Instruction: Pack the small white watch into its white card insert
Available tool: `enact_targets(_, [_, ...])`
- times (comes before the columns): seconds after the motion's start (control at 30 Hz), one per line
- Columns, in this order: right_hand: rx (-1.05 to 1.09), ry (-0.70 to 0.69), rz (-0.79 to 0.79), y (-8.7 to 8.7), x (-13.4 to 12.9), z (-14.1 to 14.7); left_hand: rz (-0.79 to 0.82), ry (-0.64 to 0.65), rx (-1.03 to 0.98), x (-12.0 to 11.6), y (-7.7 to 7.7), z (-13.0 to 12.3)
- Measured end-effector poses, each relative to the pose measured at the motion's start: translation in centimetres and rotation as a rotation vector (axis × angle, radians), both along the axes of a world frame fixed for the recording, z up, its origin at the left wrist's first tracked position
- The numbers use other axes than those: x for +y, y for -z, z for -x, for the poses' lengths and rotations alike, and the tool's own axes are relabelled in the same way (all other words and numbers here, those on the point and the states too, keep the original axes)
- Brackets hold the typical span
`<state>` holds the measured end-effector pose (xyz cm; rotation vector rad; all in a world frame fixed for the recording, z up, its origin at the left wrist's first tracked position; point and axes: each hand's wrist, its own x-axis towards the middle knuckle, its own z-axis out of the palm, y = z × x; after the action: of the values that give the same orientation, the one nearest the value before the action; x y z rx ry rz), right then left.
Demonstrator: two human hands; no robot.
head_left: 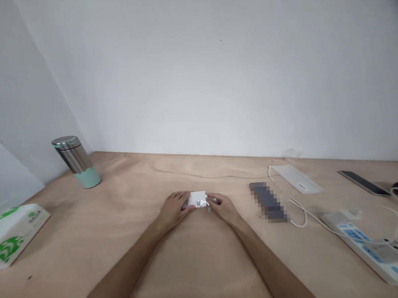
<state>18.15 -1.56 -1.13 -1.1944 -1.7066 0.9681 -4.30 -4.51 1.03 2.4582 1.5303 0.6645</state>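
Note:
A small white card or box (197, 199) in shiny clear plastic lies low over the middle of the table, between my two hands. From the left, my left hand (173, 209) grips the plastic edge, its thumb along the near side and the fingers bent at the far side. My right hand (225, 208) pinches the opposite edge between thumb and curled fingers. A small dark gap shows inside the curl of each hand. What is inside the plastic is too small to make out.
On the wooden table (152, 276), a steel and mint-green flask (78, 162) and a green-and-white tissue pack (16, 234) stand at left. Right of my hands are a pixelated dark phone-like object (269, 202), a white translucent pouch (297, 179), a dark phone (364, 183), cables and a power strip (367, 247).

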Motion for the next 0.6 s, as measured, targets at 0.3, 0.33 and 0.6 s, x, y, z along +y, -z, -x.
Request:
enact_targets(0.3, [-0.042,-0.035,-0.051,0.0,-0.2,0.4,0.024,0.074,-0.071,0.4,-0.2,0.5])
enact_targets(0.33, [-0.06,-0.053,-0.052,-0.2,-0.3,0.4,0.026,0.079,-0.081,0.4,-0.2,0.5])
enact_targets(0.6, [-0.043,-0.081,-0.015,-0.6,-0.6,0.7,0.035,0.101,-0.105,0.6,-0.2,0.5])
